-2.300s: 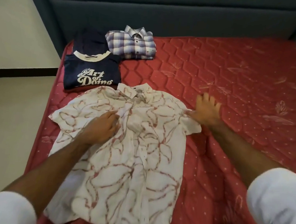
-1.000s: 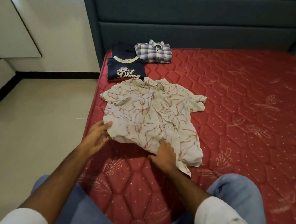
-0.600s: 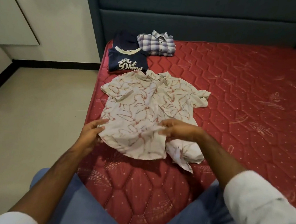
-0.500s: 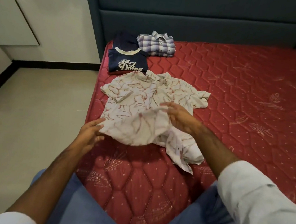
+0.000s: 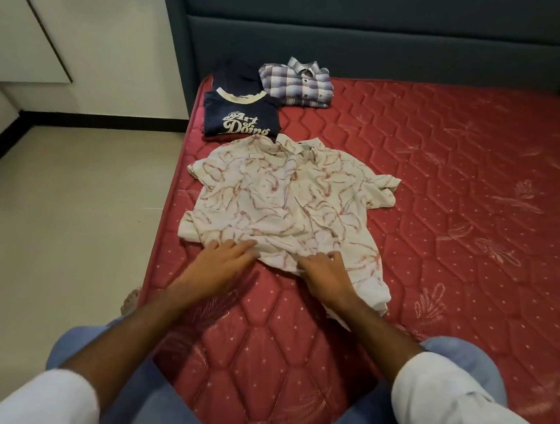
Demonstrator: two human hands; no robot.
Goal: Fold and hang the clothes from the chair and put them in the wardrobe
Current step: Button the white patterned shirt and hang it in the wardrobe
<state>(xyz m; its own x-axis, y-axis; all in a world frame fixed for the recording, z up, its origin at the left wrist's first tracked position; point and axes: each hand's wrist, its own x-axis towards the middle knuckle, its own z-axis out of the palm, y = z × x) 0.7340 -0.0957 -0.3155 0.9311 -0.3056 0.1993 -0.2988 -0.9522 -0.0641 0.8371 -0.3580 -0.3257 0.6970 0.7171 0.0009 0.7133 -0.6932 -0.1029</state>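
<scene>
The step in hand looks like the folding of the white patterned shirt [image 5: 286,205], which lies face up on the red mattress [image 5: 461,202], its collar at the far end and its hem bunched at the near end under the fingers. The left hand [image 5: 220,262] lies palm down with its fingers [image 5: 234,246] straight and spread, their tips resting on the left part of the hem without pinching it. Just to the right, the right hand [image 5: 325,274] also lies flat, knuckles up; its fingers [image 5: 327,258] seem slightly bent onto the cloth, and I cannot tell whether they pinch the edge. Both forearms reach forward from white sleeves, over knees in blue jeans. Well beyond the fingertips, past the collar, sit a folded navy T-shirt [image 5: 240,115] and, to its right, a folded plaid shirt [image 5: 297,83]. The next move probably calls for smoothing the rumpled lower half flat, then taking a firm hold of the hem.
</scene>
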